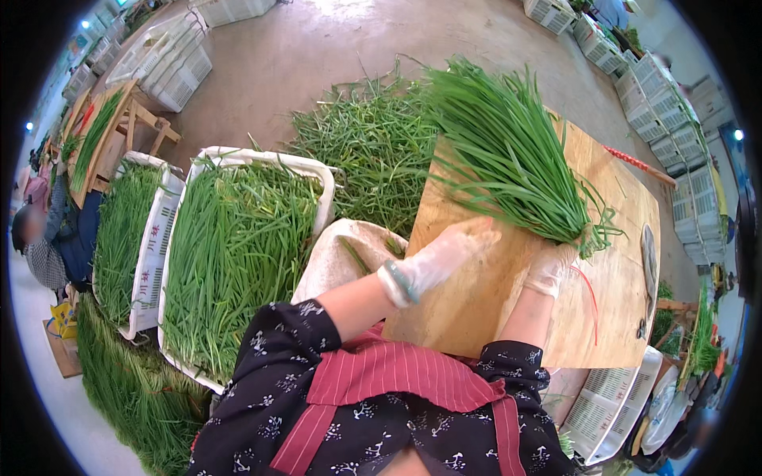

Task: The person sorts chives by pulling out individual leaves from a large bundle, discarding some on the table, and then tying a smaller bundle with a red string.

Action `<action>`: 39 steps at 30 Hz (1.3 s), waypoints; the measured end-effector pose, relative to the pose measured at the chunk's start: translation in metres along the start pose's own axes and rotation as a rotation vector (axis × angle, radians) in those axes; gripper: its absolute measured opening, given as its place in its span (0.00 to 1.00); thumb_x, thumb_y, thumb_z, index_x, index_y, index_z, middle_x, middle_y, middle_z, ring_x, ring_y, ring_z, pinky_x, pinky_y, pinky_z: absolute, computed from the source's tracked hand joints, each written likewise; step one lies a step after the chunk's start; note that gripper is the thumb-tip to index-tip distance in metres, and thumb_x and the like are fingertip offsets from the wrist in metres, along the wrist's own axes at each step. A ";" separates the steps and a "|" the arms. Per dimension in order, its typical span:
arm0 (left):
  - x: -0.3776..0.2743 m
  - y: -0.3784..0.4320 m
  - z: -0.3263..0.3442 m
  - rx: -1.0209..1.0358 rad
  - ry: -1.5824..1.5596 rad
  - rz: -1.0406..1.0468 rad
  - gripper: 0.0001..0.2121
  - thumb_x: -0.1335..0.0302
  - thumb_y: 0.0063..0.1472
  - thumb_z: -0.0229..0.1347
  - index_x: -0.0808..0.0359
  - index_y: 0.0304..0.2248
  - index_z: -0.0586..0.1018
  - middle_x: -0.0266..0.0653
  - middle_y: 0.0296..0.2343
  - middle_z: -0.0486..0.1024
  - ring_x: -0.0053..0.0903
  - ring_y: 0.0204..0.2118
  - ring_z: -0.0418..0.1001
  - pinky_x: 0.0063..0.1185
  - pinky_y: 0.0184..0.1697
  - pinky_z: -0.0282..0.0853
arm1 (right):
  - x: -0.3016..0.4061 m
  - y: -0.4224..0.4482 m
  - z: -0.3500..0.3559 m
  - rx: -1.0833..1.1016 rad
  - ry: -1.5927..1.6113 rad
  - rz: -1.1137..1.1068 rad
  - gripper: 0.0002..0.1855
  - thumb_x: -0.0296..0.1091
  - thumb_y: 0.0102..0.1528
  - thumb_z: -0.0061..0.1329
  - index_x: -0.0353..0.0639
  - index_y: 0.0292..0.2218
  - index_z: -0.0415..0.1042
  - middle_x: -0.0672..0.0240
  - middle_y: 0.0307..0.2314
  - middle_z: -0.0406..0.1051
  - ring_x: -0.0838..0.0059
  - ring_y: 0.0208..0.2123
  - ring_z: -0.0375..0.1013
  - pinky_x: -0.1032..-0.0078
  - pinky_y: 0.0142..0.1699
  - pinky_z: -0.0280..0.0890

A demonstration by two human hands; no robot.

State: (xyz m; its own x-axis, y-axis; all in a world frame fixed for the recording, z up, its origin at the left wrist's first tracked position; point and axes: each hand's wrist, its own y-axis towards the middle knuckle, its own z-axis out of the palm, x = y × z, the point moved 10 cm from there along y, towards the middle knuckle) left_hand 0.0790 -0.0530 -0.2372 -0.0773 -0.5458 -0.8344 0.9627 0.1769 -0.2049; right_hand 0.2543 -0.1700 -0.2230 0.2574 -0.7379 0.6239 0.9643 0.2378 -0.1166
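Observation:
My right hand (556,259), in a translucent glove, grips a bunch of long green leafy stalks (512,160) near its gathered lower end, above a wooden board (619,279). The leaves fan out towards the board's far left corner. My left hand (470,238), gloved and slightly blurred, is just left of the bunch, with nothing seen in it; a green bangle sits at that wrist. A thin red strip (592,297) trails from beside my right hand across the board. Small dark scissors (641,329) lie at the board's right edge.
White crates of green stalks (324,172) stand left of me. Loose greens (375,143) are heaped on the floor beyond the board, and a whitish sack (324,253) lies against its left side. Stacked white crates (655,89) line the right. A person (47,262) sits at far left.

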 end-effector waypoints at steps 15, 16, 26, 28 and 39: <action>-0.064 0.046 -0.021 -0.120 0.263 -0.009 0.29 0.52 0.50 0.54 0.74 0.40 0.71 0.42 0.36 0.72 0.26 0.40 0.67 0.21 0.45 0.58 | 0.064 -0.131 -0.022 0.565 -1.969 0.204 0.22 0.26 0.48 0.48 0.36 0.46 0.62 0.53 0.38 0.68 0.68 0.39 0.69 0.74 0.45 0.62; -0.052 0.059 -0.035 -0.110 0.380 -0.027 0.34 0.48 0.48 0.53 0.77 0.40 0.70 0.46 0.35 0.72 0.29 0.39 0.68 0.21 0.44 0.59 | 0.082 -0.122 -0.003 0.421 -1.918 0.100 0.22 0.30 0.48 0.49 0.37 0.45 0.63 0.54 0.38 0.68 0.66 0.39 0.69 0.74 0.45 0.62; -0.084 0.074 -0.144 -0.050 0.489 -0.144 0.29 0.49 0.54 0.47 0.72 0.37 0.73 0.47 0.32 0.74 0.31 0.35 0.73 0.23 0.41 0.67 | -0.042 -0.063 0.091 0.647 -2.240 -0.448 0.53 0.39 0.32 0.59 0.55 0.57 0.45 0.59 0.56 0.40 0.47 0.55 0.43 0.49 0.56 0.40; -0.076 0.084 -0.226 -0.348 0.343 -0.061 0.24 0.52 0.57 0.44 0.67 0.38 0.73 0.43 0.30 0.75 0.28 0.33 0.73 0.25 0.39 0.67 | -0.039 -0.045 0.088 0.654 -2.095 -0.439 0.50 0.30 0.34 0.56 0.54 0.56 0.45 0.56 0.55 0.42 0.47 0.54 0.45 0.56 0.57 0.44; 0.118 0.168 -0.376 -0.472 1.175 -0.543 0.19 0.61 0.50 0.51 0.56 0.43 0.73 0.44 0.47 0.64 0.37 0.47 0.64 0.26 0.49 0.60 | -0.052 -0.036 0.078 0.577 -2.084 -0.387 0.46 0.26 0.35 0.51 0.42 0.55 0.46 0.47 0.54 0.42 0.44 0.56 0.43 0.57 0.56 0.45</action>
State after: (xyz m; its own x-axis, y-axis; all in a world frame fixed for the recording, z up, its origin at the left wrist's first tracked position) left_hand 0.1342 0.2201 -0.5625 -0.8106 0.3296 -0.4840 0.5812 0.5538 -0.5962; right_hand 0.2010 -0.0913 -0.1909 -0.6845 0.6630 0.3030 0.7167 0.6880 0.1138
